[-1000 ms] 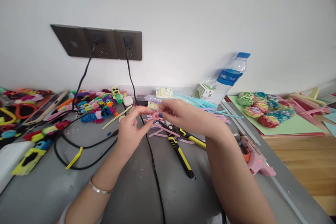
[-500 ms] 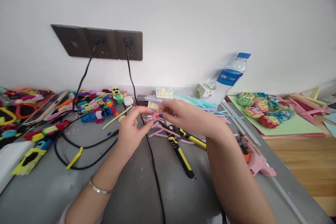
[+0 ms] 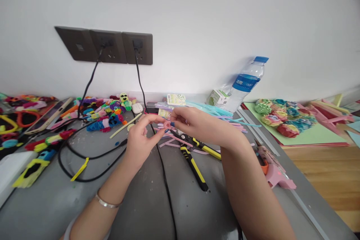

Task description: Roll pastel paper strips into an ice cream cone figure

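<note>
A small pink coil (image 3: 167, 125) is pinched between the fingertips of my left hand (image 3: 142, 137). On its right side, the closed fingertips of my right hand (image 3: 187, 122) touch the same coil. A pink strip (image 3: 180, 139) trails from the fingers down to the right. Yellow-and-black pliers (image 3: 195, 165) lie spread on the grey table just below my right hand, their jaws partly hidden by it. Pastel purple and turquoise strips (image 3: 210, 109) are heaped behind my hands.
A clear water bottle (image 3: 244, 82) leans against the wall. Black cables (image 3: 164, 180) cross the table (image 3: 140, 202). Colourful fuzzy figures (image 3: 104, 120) lie left. A pink glue gun (image 3: 278, 178) rests right, near green paper (image 3: 317, 137) with crumpled paper flowers (image 3: 287, 118).
</note>
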Demonstrator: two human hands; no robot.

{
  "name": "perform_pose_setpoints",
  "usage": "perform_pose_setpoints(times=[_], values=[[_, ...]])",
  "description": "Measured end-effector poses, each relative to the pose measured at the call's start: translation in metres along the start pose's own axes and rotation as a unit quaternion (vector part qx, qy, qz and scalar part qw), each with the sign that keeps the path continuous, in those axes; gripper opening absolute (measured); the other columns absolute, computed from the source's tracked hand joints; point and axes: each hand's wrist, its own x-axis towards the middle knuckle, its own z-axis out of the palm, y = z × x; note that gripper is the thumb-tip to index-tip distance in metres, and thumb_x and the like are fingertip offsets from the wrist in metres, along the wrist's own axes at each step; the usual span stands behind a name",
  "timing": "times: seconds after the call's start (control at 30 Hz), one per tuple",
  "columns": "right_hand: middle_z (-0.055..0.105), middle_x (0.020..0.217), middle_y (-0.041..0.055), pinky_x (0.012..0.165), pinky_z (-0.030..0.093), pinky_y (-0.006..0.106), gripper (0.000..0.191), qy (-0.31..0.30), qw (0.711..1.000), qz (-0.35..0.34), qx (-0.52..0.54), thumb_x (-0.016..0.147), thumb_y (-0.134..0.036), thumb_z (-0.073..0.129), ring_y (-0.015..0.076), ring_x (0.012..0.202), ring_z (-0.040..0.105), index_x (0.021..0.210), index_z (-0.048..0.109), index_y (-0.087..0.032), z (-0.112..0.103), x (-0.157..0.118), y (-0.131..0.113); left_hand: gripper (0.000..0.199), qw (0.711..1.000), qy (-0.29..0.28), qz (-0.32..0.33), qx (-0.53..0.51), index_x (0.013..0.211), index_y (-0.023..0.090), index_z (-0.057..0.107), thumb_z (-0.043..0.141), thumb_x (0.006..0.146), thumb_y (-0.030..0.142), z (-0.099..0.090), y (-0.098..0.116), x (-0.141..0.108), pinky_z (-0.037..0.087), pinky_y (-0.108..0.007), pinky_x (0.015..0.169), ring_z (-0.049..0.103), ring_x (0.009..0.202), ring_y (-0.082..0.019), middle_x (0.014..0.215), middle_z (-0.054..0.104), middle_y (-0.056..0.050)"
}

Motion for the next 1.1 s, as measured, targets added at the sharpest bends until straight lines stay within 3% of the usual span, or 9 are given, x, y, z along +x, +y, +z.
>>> perform_pose_setpoints(times=[0.57,0.73,0.93,1.1], values=[[0.054,0.067,-0.0021,0.057,0.030,0.024,0.017,-0.003,1.000,0.009,0.015,0.088,-0.015,0.048,0.0107,0.058,0.043,0.071,0.051,-0.018,0.000,0.000,0.000,0.013,1.000,-0.010,-0.017,-0.021,0.093,0.022,0.065,0.067,0.080,0.018,0.000,0.002,0.001,0.046,-0.027,0.071,0.066,0.090,-0.019,0.093,0.071,-0.003],[0.058,0.069,-0.0017,0.057,0.032,0.024,0.011,0.025,0.998,0.016,0.060,0.086,-0.016,0.050,0.0109,0.059,0.046,0.078,0.057,-0.018,0.000,0.001,0.002,0.017,1.000,0.002,-0.024,-0.011,0.094,0.021,0.065,0.068,0.078,0.018,-0.001,0.001,0.001,0.046,-0.026,0.068,0.065,0.089,-0.019,0.094,0.071,-0.004],[0.067,0.081,0.0017,0.060,0.037,0.025,0.018,0.107,0.991,0.008,0.082,0.085,-0.016,0.048,0.0124,0.065,0.052,0.092,0.065,-0.018,0.001,0.004,0.007,0.019,0.999,0.015,-0.021,-0.025,0.096,0.021,0.065,0.068,0.078,0.017,-0.001,-0.001,0.001,0.048,-0.028,0.076,0.064,0.093,-0.020,0.095,0.070,-0.005],[0.069,0.084,0.0031,0.065,0.042,0.026,0.020,0.113,0.989,-0.003,0.096,0.083,-0.015,0.049,0.0142,0.071,0.058,0.089,0.068,-0.018,0.002,0.006,0.009,0.020,0.998,0.021,-0.032,-0.049,0.097,0.021,0.063,0.068,0.077,0.016,-0.001,0.001,0.002,0.049,-0.029,0.081,0.063,0.092,-0.019,0.095,0.069,-0.004]])
